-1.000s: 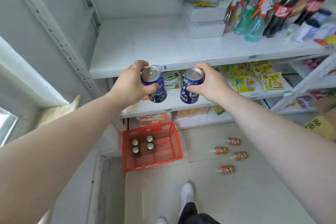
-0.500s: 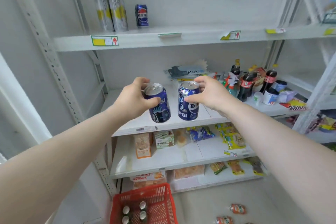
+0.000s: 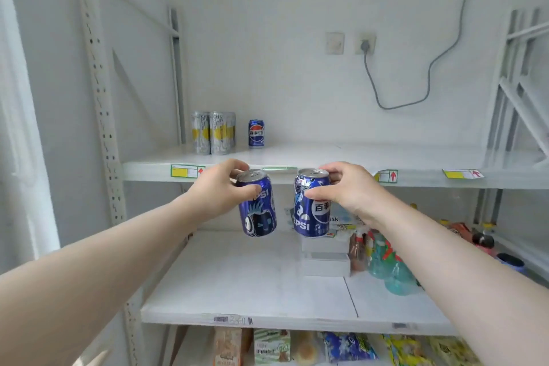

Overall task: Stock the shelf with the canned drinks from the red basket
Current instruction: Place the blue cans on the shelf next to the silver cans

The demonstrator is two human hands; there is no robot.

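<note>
My left hand (image 3: 219, 191) grips a blue Pepsi can (image 3: 259, 211) near its top, tilted slightly. Beside it my right hand (image 3: 347, 190) grips a second blue Pepsi can (image 3: 312, 211), held upright. Both cans hang in the air just below the front edge of the upper white shelf (image 3: 326, 157). On that shelf stand two tall silver-and-yellow cans (image 3: 212, 132) and one small blue Pepsi can (image 3: 256, 133), at the back left. The red basket is out of view.
The middle shelf (image 3: 252, 282) holds white boxes (image 3: 325, 258), green bottles (image 3: 386, 264) and cola bottles (image 3: 482, 239) on its right side. Snack packs (image 3: 297, 346) fill the shelf below. A grey cable (image 3: 416, 77) hangs on the back wall. A perforated upright (image 3: 101, 98) stands at left.
Both hands have lifted the two cans from floor-basket height up to the upper shelf's edge. My view has tilted upward, so the basket and floor have left the frame.
</note>
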